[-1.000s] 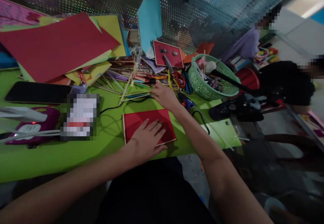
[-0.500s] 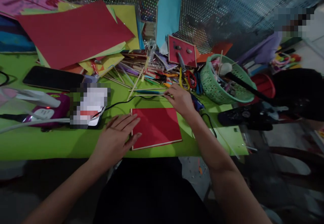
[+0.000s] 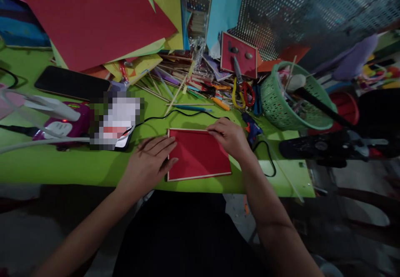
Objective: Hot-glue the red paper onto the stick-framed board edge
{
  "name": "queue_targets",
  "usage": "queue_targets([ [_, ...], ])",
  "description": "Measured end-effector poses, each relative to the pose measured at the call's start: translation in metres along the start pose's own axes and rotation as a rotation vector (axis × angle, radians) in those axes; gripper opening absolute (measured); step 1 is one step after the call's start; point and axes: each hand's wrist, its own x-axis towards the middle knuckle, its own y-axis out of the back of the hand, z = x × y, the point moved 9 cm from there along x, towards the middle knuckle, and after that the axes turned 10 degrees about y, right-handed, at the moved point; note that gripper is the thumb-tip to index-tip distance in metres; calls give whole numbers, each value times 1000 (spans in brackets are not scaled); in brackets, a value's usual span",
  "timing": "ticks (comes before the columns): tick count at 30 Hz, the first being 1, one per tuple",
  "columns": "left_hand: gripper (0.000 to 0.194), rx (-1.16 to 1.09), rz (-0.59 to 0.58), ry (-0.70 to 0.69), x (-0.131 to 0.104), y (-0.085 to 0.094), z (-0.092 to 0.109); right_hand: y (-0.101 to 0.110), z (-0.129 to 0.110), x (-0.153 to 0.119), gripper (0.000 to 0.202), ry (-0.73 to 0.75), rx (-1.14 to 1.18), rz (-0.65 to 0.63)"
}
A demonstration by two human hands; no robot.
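Grip status: your right hand (image 3: 229, 137) has come back from the sticks (image 3: 175, 86) to pinch the red card's (image 3: 198, 154) top edge, left hand (image 3: 150, 162) flat, fingers spread, at its left side on the green counter (image 3: 62, 166).

Two hands, left (image 3: 146, 164) and right (image 3: 229, 137), are resting on one red board (image 3: 200, 156); one green basket (image 3: 281, 110) is sitting at two o'clock, with perhaps two scissors (image 3: 242, 93) beside it.

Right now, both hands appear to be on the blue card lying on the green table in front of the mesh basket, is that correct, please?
Not quite: the card is red, not blue. The head view shows the left hand at its left edge and the right hand at its upper right corner, on the green table, with the mesh basket beyond to the right.
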Motion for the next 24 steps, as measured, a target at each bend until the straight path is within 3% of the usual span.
queue_targets([
  [15, 41, 23, -28, 15, 0, -2, -1, -4, 0, 1, 19, -12, -29, -36],
  [24, 47, 29, -21, 36, 11, 7, -2, -8, 4, 0, 22, -43, -68, -92],
])
